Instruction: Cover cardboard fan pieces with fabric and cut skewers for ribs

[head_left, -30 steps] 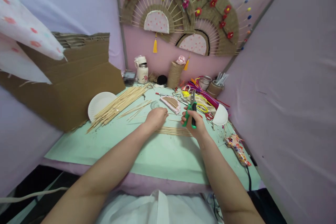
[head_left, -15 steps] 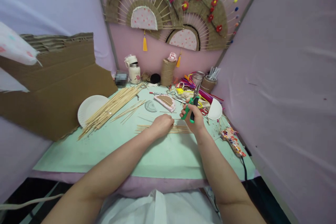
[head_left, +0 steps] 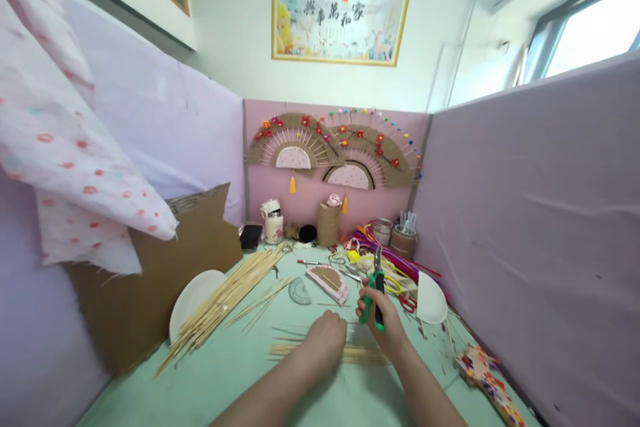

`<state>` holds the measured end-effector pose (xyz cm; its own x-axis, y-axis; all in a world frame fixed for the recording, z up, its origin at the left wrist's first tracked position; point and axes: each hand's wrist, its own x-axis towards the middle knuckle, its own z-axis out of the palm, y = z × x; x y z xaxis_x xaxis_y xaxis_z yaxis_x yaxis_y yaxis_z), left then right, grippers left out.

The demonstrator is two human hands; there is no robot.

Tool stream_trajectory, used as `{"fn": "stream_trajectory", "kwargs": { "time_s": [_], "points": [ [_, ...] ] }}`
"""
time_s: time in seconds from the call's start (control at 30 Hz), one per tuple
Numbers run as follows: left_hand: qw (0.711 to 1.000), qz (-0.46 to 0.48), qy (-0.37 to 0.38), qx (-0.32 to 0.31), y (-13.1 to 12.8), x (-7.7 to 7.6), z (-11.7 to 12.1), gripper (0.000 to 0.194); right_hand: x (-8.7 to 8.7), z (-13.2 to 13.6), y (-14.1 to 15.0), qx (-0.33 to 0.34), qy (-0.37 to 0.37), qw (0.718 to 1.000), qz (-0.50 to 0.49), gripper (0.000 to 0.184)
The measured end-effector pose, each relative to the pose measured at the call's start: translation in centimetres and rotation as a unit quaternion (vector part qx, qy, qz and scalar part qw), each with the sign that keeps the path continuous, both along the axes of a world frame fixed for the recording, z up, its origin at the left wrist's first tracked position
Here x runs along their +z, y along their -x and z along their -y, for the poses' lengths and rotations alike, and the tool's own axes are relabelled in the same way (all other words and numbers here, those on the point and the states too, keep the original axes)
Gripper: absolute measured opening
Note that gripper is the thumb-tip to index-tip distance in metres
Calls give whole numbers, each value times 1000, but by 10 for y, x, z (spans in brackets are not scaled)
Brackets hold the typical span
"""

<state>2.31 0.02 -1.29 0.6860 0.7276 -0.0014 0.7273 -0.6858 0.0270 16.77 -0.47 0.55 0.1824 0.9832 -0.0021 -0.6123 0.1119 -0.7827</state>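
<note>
My left hand is closed low over the table, its fingertips pinching what looks like a thin bamboo stick that shows between the hands. Under and beside that hand lies a row of bamboo sticks. In my right hand is a pair of pruning shears with green and black handles, the metal jaws pointing up and away from me. Just beyond the hands lie a half-round cardboard piece with pink fabric edging and a clear protractor.
A large pile of bamboo sticks overlaps a white paper plate at left, before a cardboard sheet. Rightward are red-handled scissors, a half plate and a flower-patterned glue gun. Decorated fans hang behind.
The view has tilted upward, bringing the wall picture and window into sight. Both hands keep nearly the same places over the table, the shears still in the right one.
</note>
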Motion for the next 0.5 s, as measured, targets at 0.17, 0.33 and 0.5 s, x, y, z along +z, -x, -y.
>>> {"fn": "stream_trajectory", "kwargs": {
  "time_s": [0.17, 0.33, 0.5],
  "points": [
    [1000, -2, -13, 28, -3, 4, 3, 31, 3, 2, 0, 12, -4, 1000, -22, 52],
    [998, 16, -45, 39, -7, -4, -2, 28, 5, 4, 0, 29, -36, 999, -24, 52],
    [995, 37, -72, 55, -5, -4, -3, 28, 5, 8, -1, 52, -103, 993, -9, 49]
  ]
}}
